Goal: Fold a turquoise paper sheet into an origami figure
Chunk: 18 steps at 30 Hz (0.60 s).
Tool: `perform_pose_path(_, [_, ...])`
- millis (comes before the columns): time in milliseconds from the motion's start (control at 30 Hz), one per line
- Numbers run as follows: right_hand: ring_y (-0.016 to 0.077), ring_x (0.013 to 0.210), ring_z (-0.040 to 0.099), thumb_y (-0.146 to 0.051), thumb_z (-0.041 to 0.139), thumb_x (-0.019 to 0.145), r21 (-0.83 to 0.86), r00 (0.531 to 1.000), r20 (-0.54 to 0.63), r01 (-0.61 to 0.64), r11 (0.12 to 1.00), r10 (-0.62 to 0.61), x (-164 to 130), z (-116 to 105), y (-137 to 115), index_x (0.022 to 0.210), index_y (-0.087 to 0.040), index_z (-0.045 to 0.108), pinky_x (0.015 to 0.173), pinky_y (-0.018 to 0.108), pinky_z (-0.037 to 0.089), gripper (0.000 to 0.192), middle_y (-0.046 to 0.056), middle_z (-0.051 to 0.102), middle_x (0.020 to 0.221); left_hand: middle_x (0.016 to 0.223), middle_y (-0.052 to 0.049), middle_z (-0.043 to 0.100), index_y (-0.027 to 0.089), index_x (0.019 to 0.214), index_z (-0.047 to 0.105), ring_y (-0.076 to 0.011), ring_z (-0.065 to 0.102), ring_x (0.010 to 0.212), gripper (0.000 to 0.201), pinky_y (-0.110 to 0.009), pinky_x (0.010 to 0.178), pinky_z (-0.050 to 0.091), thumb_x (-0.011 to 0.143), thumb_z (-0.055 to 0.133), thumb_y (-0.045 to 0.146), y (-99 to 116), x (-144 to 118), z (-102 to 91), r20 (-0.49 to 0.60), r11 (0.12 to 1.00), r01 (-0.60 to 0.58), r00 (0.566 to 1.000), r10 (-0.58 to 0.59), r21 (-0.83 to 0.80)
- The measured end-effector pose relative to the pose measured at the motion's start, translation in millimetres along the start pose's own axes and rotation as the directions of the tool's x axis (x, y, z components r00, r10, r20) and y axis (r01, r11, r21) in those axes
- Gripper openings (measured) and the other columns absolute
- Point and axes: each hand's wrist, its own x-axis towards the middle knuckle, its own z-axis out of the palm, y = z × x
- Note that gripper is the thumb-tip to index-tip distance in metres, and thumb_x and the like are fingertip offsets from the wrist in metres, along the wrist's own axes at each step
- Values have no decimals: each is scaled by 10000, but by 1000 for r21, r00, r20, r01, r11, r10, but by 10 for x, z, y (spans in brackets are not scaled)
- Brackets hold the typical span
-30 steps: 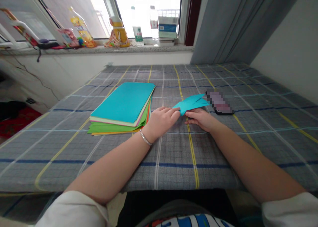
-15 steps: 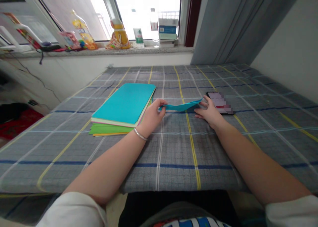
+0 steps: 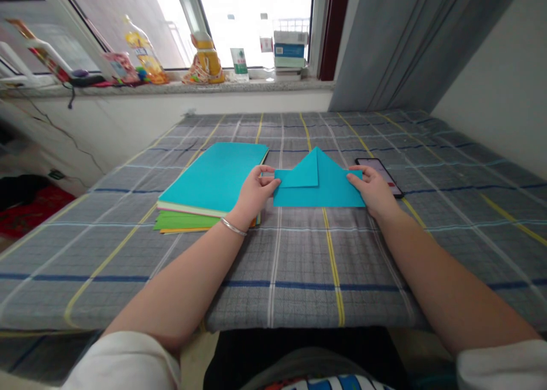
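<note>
A folded turquoise paper lies flat on the checked cloth, with a pointed top and a triangular flap folded over its left half. My left hand pinches its left edge, thumb on top. My right hand grips its right edge. To the left of my left hand lies a stack of coloured paper sheets, turquoise on top, green and orange beneath.
A phone lies on the cloth just behind my right hand. The windowsill at the back carries bottles, a box and small items. A grey curtain hangs at the back right. The table's near edge runs above my lap.
The folded paper was held up edge-on between my hands; it now lies flat, face up, and both hands have slid to its outer edges.
</note>
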Motion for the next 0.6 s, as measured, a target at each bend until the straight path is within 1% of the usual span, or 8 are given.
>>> perform_pose_path(100, [188, 600, 586, -418, 708, 707, -149, 997, 61, -47, 988, 57, 6, -41, 24, 1046, -232, 651, 536, 313, 476, 392, 11, 644, 697, 591, 88, 558, 194, 1020, 503, -86, 532, 498, 356, -194, 500, 443, 729, 694, 270, 24, -16, -38, 7, 991, 58, 998, -60, 117])
perform_pose_path(167, [188, 614, 592, -409, 699, 719, -243, 990, 120, -46, 969, 77, 6, -53, 50, 1039, -223, 672, 534, 306, 467, 371, 20, 657, 711, 562, 86, 536, 183, 1043, 537, -92, 530, 482, 339, -197, 481, 433, 750, 683, 272, 29, -20, -66, 39, 971, 76, 995, -87, 225])
perform_pose_path(267, [189, 657, 614, -400, 690, 731, -346, 978, 183, -36, 937, 105, -4, -56, 68, 1020, -209, 694, 546, 295, 464, 346, 39, 686, 767, 553, 67, 550, 175, 1071, 588, -107, 535, 470, 294, -213, 471, 413, 808, 631, 301, 26, -20, -118, 97, 914, 46, 991, -93, 403])
perform_pose_path(367, [196, 709, 626, -394, 689, 733, -440, 971, 210, -10, 898, 113, -17, -53, 47, 1011, -196, 713, 571, 292, 461, 342, 55, 698, 806, 633, 27, 624, 178, 1077, 624, -138, 595, 558, 275, -248, 548, 456, 826, 616, 289, 28, -22, -173, 135, 804, -61, 991, -24, 591])
perform_pose_path(433, [199, 721, 620, -398, 674, 743, -497, 969, 220, 15, 867, 109, -25, -52, 19, 1015, -191, 722, 580, 295, 453, 345, 58, 697, 814, 754, -5, 689, 186, 1096, 637, -164, 645, 676, 284, -282, 648, 498, 820, 619, 246, 38, -26, -204, 185, 707, -144, 983, 20, 692])
perform_pose_path(500, [202, 732, 613, -396, 660, 749, -552, 969, 229, 48, 833, 96, -32, -51, -10, 1007, -191, 732, 598, 301, 446, 337, 57, 691, 813, 885, -34, 720, 188, 1105, 650, -183, 668, 789, 288, -318, 751, 522, 821, 614, 215, 55, -32, -224, 234, 618, -221, 970, 61, 754])
perform_pose_path(567, [205, 748, 610, -383, 663, 742, -599, 969, 237, 87, 796, 72, -37, -50, -29, 978, -193, 742, 627, 308, 447, 314, 54, 685, 809, 1012, -61, 714, 185, 1100, 665, -202, 667, 919, 275, -354, 856, 524, 833, 604, 210, 75, -42, -225, 293, 539, -321, 946, 139, 779])
perform_pose_path(600, [207, 755, 610, -375, 669, 735, -617, 969, 240, 105, 780, 60, -39, -50, -32, 958, -195, 746, 641, 312, 450, 297, 53, 684, 807, 1074, -70, 702, 187, 1105, 670, -209, 654, 991, 271, -371, 909, 513, 845, 601, 219, 83, -50, -218, 347, 500, -391, 920, 182, 773])
